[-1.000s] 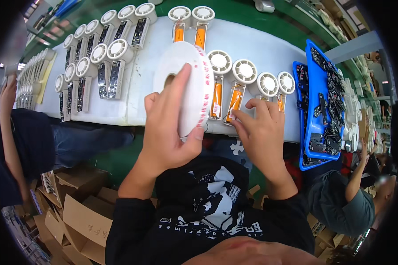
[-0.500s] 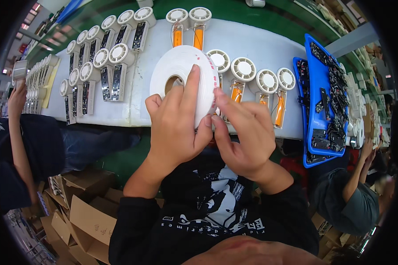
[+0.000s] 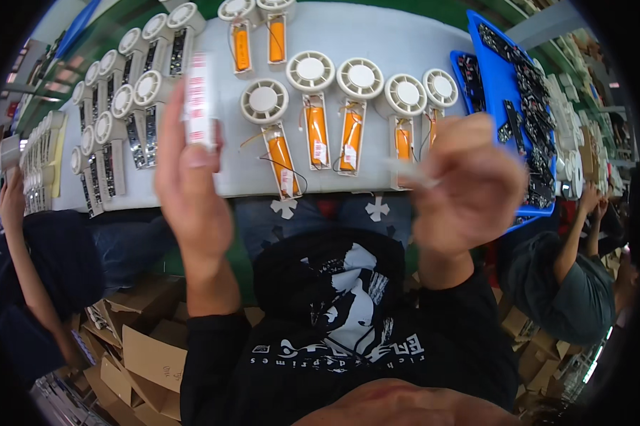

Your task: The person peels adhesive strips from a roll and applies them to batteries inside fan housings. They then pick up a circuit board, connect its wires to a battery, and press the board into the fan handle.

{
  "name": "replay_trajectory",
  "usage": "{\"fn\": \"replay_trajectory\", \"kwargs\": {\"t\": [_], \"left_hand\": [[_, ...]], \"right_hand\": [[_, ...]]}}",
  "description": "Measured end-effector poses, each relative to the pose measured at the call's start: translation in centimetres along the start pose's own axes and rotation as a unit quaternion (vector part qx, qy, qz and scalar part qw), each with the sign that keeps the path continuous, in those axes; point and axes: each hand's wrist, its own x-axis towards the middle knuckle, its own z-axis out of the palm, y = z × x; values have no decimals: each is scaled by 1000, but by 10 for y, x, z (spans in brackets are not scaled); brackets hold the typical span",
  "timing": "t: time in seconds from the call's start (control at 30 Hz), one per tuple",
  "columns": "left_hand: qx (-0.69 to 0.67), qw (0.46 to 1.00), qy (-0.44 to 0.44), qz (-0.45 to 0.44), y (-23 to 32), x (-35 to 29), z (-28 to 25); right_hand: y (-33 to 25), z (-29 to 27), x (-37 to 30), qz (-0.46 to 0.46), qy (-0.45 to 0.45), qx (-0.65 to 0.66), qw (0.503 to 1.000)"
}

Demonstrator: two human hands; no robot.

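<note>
My left hand [image 3: 195, 192] is closed on a white tape roll [image 3: 200, 99], which it holds upright and edge-on, red print showing along the rim. To the right, my right hand [image 3: 469, 188] is smeared by motion; its fingers pinch a small whitish strip of tape [image 3: 412, 172]. Between the hands, several white handheld fans lie on the table with orange battery cells exposed in their open handles. The nearest one, a fan [image 3: 264, 101], lies tilted, with thin wires loose beside its battery [image 3: 281, 162]. White patches with red print sit on some batteries, as on the neighbouring battery [image 3: 316, 131].
Fans with black circuit boards [image 3: 148, 89] stand in rows on the left of the pale tabletop [image 3: 376, 35]. Stacked blue trays [image 3: 508, 142] of black boards are at the right. Co-workers sit either side; cardboard boxes [image 3: 146, 355] lie below left.
My hands have parted: the left has carried the tape roll leftward and turned it edge-on, the right has moved right with a strip. The view has shifted, showing more of the fans.
</note>
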Motion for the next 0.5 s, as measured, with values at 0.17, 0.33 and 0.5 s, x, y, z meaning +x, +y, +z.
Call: {"fn": "replay_trajectory", "kwargs": {"t": [0.17, 0.33, 0.5], "left_hand": [[33, 998, -57, 18, -4, -6, -5], [37, 996, -70, 33, -16, -9, 2], [39, 996, -64, 39, -14, -9, 7]], "right_hand": [[-16, -49, -6, 259, -76, -135, 953], [-20, -58, -16, 289, -302, -176, 891], [-11, -51, -10, 236, -327, -270, 875]]}}
